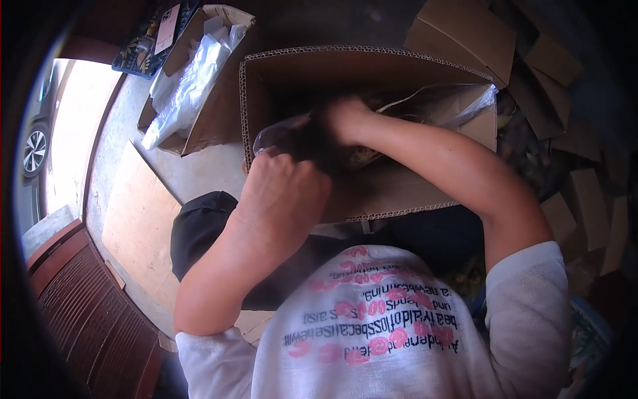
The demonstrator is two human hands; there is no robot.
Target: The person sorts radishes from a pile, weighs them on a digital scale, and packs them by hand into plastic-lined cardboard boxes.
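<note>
A large open cardboard box stands in front of me, with clear plastic showing along its right side. My left hand is closed at the box's near left edge, knuckles up. Clear plastic film shows just beyond its knuckles and appears gripped in its fingers. Inside the box is my right hand, smeared by motion, its fingers lost in shadow. Between the hands lies a dark, blurred patch that I cannot make out. A pale strand runs behind my right wrist.
To the left, a smaller cardboard box holds crumpled clear plastic. Flattened cardboard and more pieces lie on the right. A flat tan sheet rests on the floor, near a brown slatted panel.
</note>
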